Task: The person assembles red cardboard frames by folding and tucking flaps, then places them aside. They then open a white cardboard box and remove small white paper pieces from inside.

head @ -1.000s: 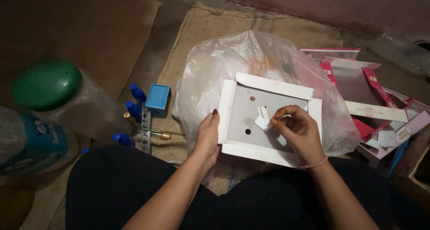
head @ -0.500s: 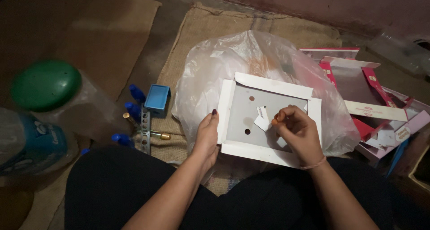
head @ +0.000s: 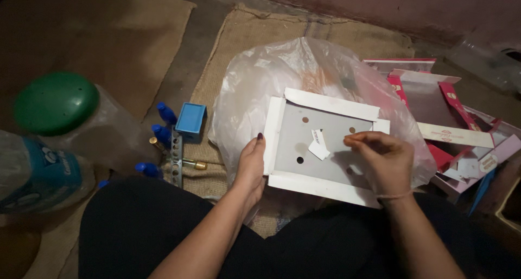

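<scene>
Green-lidded jar (head: 54, 102) far left, blue bottles (head: 163, 127) w/ blue box (head: 191, 119) next. Left hand (head: 251, 167) clamps the white card tray (head: 325, 143) at its 9 o'clock edge, fingers wrapped. Right hand (head: 380, 159) hovers at 3 o'clock, fingers pinched nearly closed; can't tell if anything's held. Best keep tray flat on the plastic bag (head: 255, 94). Pink cartons (head: 434, 100) crowd right; room nearer 12.

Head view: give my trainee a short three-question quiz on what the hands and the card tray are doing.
1. True or false: the left hand grips the left edge of the white card tray.
2. What lies under the tray: A burlap mat, B clear plastic bag, C red carton?
3. Where are the right hand fingers?

Key: 1 true. 2 B. 3 pinched together over the tray, beside a small white paper tab.
</scene>
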